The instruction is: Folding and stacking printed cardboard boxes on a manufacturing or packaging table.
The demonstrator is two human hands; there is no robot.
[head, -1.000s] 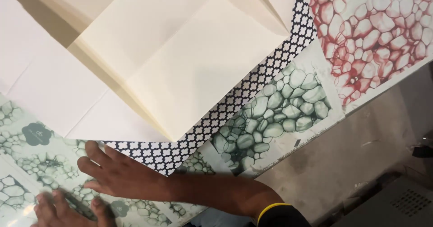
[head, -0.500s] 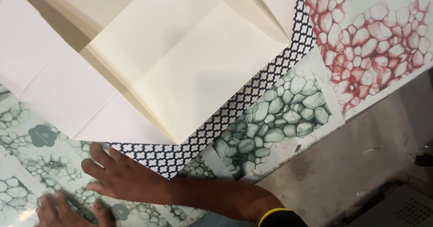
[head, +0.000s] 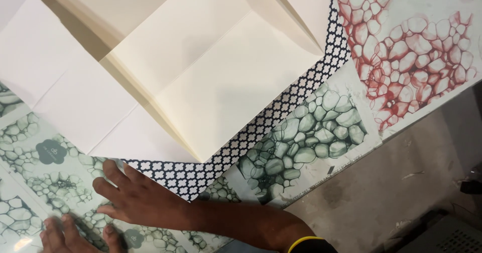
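Note:
A large cream folded sheet point(head: 216, 77) with a black-and-white patterned border point(head: 281, 117) lies on the table, one corner pointing toward me. My right hand point(head: 138, 197) rests flat with fingers spread at that corner, touching the patterned edge and the green bubble-print sheet point(head: 55, 182) under it. Its forearm comes in from the lower right and ends in a dark sleeve with a yellow cuff point(head: 304, 240). At the bottom left edge, my left hand point(head: 73, 235) lies flat on the same green sheet, partly cut off by the frame. Neither hand holds anything.
Another green bubble-print sheet point(head: 306, 137) sits right of the corner. A red bubble-print sheet point(head: 411, 57) lies at the upper right. Beyond the table edge at the right is a worn grey floor point(head: 401, 192) with a dark grille point(head: 447, 238).
The view has drifted slightly. My right hand has slid a little to the right along the patterned edge; both hands stay flat.

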